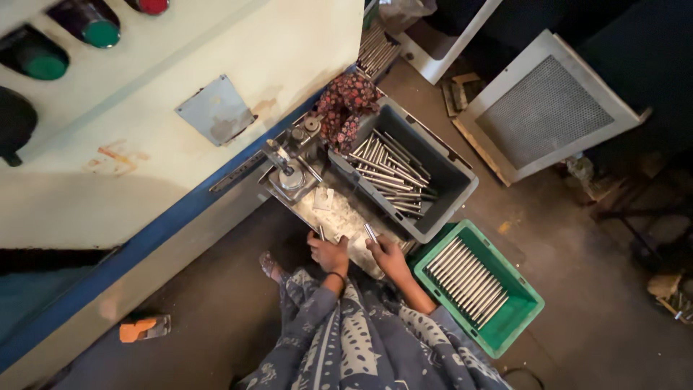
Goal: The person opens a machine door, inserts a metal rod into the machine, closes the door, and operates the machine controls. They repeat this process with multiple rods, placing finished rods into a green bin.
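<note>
Step in hand: feeding metal rods one at a time at the small press fixture point(292, 173), judged from both hands holding rods over the tray point(339, 217).
Left hand point(329, 253): closed around one short rod point(320, 232), tip pointing up toward the fixture.
Right hand point(386, 254): fingers pinched on a second rod point(370, 231), just beside the left.
Next move: likely calls for lining a rod up with the fixture's socket, upright and steady.
Rods in hand: two.
Grey bin point(447, 170): one, many loose rods, too tangled to count.
Green crate point(516, 318): one, roughly a dozen rods laid in a row.
Green buttons on machine panel point(43, 65): two.
</note>
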`<action>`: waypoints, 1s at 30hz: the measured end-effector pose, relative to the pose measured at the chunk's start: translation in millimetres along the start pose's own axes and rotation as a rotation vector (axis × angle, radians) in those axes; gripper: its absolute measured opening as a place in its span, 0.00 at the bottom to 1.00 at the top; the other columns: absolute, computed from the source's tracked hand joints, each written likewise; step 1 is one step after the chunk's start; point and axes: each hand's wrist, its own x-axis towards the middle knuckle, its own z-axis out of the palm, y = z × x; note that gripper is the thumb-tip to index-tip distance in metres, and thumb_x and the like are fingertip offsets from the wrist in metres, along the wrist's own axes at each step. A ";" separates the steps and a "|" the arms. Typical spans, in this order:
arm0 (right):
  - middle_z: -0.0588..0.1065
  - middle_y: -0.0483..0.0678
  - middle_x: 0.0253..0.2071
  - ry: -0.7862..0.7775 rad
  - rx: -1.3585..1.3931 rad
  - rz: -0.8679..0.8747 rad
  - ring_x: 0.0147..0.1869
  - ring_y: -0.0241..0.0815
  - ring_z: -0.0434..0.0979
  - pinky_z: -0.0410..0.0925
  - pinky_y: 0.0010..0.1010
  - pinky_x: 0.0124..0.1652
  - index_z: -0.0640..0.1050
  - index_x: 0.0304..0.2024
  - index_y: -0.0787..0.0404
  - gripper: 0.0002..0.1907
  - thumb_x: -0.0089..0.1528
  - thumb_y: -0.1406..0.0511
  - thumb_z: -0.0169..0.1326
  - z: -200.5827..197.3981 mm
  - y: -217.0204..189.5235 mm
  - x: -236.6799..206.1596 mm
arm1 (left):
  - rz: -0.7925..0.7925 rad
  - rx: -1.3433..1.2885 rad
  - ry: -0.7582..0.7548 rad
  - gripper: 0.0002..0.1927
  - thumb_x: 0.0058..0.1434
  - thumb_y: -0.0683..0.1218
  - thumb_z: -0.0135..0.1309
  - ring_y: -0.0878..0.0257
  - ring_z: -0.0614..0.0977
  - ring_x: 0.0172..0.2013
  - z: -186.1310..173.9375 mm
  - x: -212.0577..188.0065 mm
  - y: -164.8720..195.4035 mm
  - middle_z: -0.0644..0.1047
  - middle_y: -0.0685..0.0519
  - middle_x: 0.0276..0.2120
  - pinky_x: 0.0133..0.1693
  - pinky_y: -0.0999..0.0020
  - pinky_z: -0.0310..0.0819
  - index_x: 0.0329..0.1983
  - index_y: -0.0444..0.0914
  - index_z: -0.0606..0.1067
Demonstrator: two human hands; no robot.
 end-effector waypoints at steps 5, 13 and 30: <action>0.70 0.43 0.22 -0.086 0.135 0.036 0.24 0.34 0.68 0.64 0.28 0.27 0.80 0.38 0.64 0.18 0.68 0.56 0.50 7.1 -6.4 22.3 | 0.042 -0.220 -0.093 0.23 0.51 0.54 0.71 0.50 0.84 0.33 -23.6 19.6 -23.1 0.81 0.49 0.30 0.37 0.54 0.77 0.44 0.39 0.78; 0.79 0.46 0.32 -0.109 -0.016 -0.124 0.33 0.35 0.75 0.69 0.29 0.35 0.82 0.45 0.65 0.12 0.64 0.63 0.59 11.5 -24.1 26.1 | -0.140 -0.768 -0.499 0.13 0.58 0.48 0.65 0.71 0.70 0.18 -54.0 45.5 -41.6 0.74 0.57 0.21 0.19 0.75 0.57 0.40 0.35 0.80; 0.83 0.49 0.40 -0.264 0.280 -0.298 0.43 0.34 0.82 0.75 0.29 0.45 0.82 0.49 0.66 0.12 0.66 0.66 0.60 33.9 -52.4 11.2 | 0.047 -0.854 -0.994 0.14 0.67 0.51 0.53 0.74 0.65 0.18 -80.0 47.1 5.3 0.75 0.57 0.27 0.18 0.77 0.55 0.47 0.37 0.78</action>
